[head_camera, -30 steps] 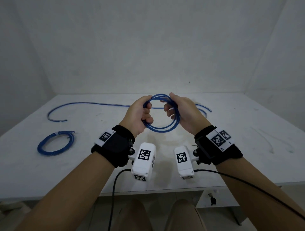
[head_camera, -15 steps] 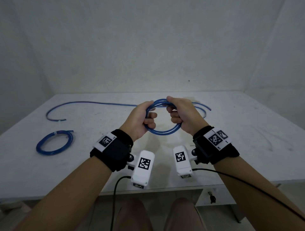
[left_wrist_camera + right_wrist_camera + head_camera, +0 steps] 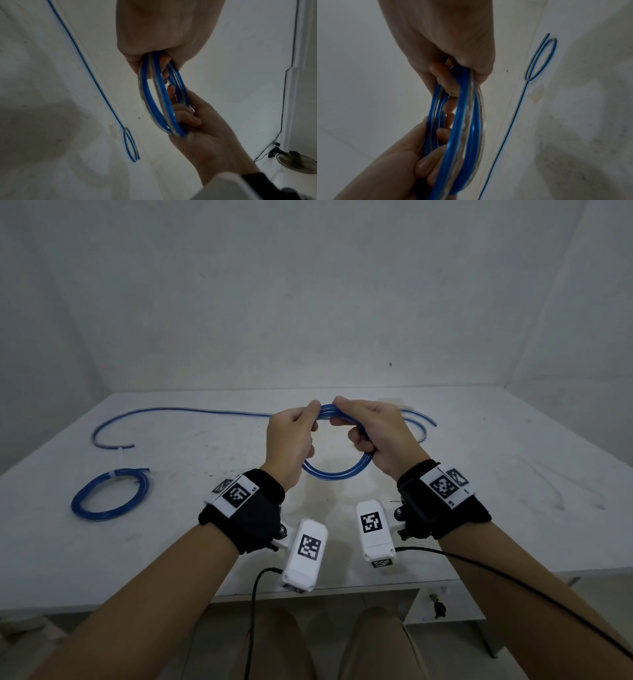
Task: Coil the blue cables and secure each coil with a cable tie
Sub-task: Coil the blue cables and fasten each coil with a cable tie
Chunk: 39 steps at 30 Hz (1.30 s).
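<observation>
Between the two fists, held up over the white table (image 3: 513, 508): one blue cable coil (image 3: 337, 472), several turns bundled. Left hand (image 3: 291, 440) grips its left arc, fingers curled round the turns, thumb on the top strand. Right hand (image 3: 376, 436) is wrapped round the right arc the same way; in the left wrist view its fingers (image 3: 186, 117) pass through the loop. Both hands closed on the cable, thumbs almost meeting at the top of the ring.

Coil stands roughly upright, its opening facing the person, bottom arc hanging free below the knuckles. No tie on it that I can see.

Outward from the grip: a loose blue cable (image 3: 178, 410) runs away to the left behind the hands and hooks round at its far end; behind the right hand it loops back (image 3: 419, 422). Whether it joins the held coil is hidden by the hands. Nearer and far left, well apart, a finished coil (image 3: 109, 498) lies flat with a white cable tie (image 3: 110, 474) on its top edge.

Judgement: the held coil needs tying next. No spare tie is in view; one hand must keep all turns pinched while the other lets go.
</observation>
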Motion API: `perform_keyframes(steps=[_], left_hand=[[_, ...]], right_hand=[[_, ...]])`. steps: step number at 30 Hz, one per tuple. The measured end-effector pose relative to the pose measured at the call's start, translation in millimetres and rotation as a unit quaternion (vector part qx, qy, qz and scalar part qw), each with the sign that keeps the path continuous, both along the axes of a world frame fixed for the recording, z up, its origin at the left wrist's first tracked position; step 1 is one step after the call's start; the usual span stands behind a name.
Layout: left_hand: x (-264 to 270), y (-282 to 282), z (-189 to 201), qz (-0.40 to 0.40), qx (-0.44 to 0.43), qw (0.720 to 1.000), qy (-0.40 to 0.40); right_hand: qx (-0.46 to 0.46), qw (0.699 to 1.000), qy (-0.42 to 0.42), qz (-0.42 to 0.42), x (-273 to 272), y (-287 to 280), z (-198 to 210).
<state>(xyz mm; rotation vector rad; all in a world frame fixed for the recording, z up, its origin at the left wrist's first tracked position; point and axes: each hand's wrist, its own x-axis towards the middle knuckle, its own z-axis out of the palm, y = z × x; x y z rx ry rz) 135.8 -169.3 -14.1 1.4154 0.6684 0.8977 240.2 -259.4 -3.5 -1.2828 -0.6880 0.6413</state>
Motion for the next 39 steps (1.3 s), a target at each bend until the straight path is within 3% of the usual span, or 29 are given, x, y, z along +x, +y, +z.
perform_keyframes(steps=[5,8,14,22,27,33,36,39], left_hand=[[3,0,6,-0.008,-0.027,0.999,-0.025],[4,0,10,-0.042,-0.014,0.999,0.001],[18,-25,12,-0.117,0.136,0.975,0.133],[68,-82,13,-0.157,0.167,0.969,0.094],[110,-124,4,-0.216,0.095,0.967,0.098],[150,-167,-11,-0.248,0.06,0.96,0.111],[165,-180,-15,-0.255,0.047,0.957,0.129],[178,-188,-17,-0.258,0.031,0.957,0.132]], right_hand=[[0.012,0.999,-0.048,-0.023,2,-2,-3],[0.016,0.997,-0.06,-0.054,5,-4,-3],[0.019,0.99,-0.059,-0.125,16,-24,1],[0.0,0.986,-0.051,-0.156,44,-103,1],[-0.094,0.976,-0.043,-0.191,81,-180,-5],[-0.233,0.939,-0.067,-0.245,135,-260,-28],[-0.325,0.906,-0.11,-0.247,161,-269,-35],[-0.448,0.858,-0.174,-0.183,180,-269,-34]])
